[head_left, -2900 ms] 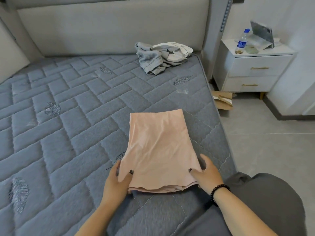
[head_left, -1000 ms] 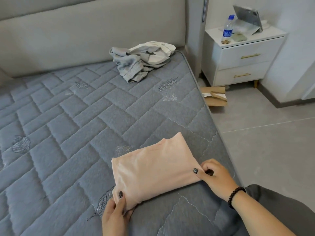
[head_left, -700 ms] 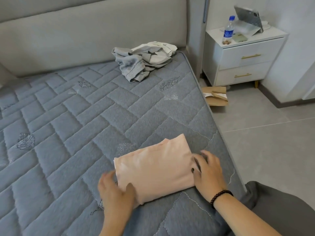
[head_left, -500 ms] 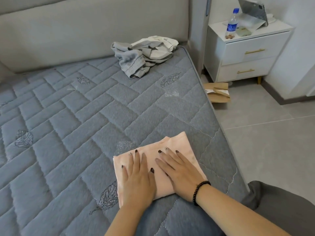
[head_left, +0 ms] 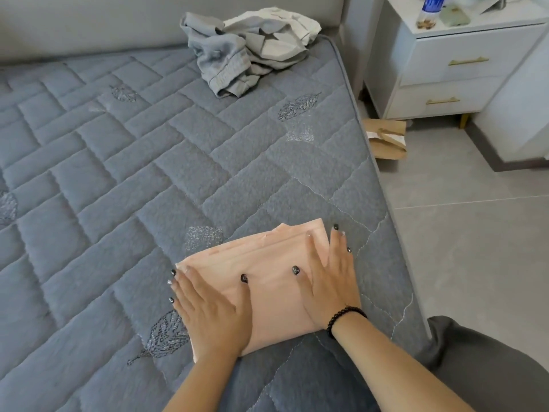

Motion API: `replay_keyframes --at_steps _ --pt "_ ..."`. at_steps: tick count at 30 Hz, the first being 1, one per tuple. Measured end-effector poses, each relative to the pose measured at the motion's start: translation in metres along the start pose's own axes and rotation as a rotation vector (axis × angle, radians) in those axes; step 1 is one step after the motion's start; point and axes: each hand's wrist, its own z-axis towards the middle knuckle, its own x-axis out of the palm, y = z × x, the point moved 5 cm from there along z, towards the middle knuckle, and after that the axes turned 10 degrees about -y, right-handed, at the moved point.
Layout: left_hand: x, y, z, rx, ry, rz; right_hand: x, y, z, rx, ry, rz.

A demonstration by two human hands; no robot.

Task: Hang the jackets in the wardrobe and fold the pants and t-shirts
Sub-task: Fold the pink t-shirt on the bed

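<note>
A folded pink garment near the right edge of a quilted grey mattress is pressed flat by the left hand and right hand, fingers straight and spread. Crumpled grey clothes are piled by the headboard; a white nightstand is seen beyond.

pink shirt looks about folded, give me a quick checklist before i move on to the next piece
1. Pink shirt folded into a compact stack: ok.
2. Edges lined up: not ok, layers step apart at the far edge.
3. Left hand and right hand flat on it, gripping nothing: ok.
4. Shirt fully on the mattress: ok, though near its right edge.
5. Next pieces in view: ok, grey pile by the headboard.
6. What the pile holds, pants or shirts: cannot tell.
</note>
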Motion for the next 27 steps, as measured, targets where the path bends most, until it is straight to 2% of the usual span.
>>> replay_keyframes --at_steps 2,5,7,9,11,12,15,18,21,27 --pt "-0.003 0.0 -0.001 -0.004 -0.005 -0.038 0.0 -0.006 0.003 0.108 -0.004 0.052" --pt "-0.011 0.003 -0.004 -0.027 -0.051 -0.112 -0.01 -0.002 0.002 0.041 -0.09 0.13" --pt "-0.018 0.006 -0.003 -0.058 -0.076 -0.145 -0.016 -0.003 0.001 0.07 -0.091 0.218" --pt "-0.024 0.008 -0.004 -0.128 -0.086 -0.232 -0.022 -0.012 0.001 0.284 -0.064 0.351" --pt "-0.032 0.012 -0.007 -0.292 -0.066 -0.38 -0.028 -0.023 0.0 0.555 -0.046 0.585" --pt "-0.035 0.016 -0.009 -0.374 -0.046 -0.424 -0.028 -0.025 -0.001 0.631 -0.018 0.682" --pt "-0.037 0.028 -0.008 -0.504 0.132 -0.497 -0.028 -0.03 -0.005 0.733 0.138 0.801" --pt "-0.035 0.032 -0.006 -0.598 0.42 -0.725 -0.037 -0.031 -0.012 0.789 0.296 0.893" --pt "-0.046 0.019 -0.008 -0.506 0.527 -0.762 -0.056 -0.029 -0.027 0.793 0.353 0.997" --pt "-0.086 -0.057 -0.011 -0.172 0.509 -0.703 -0.115 -0.046 -0.06 0.765 0.142 1.11"
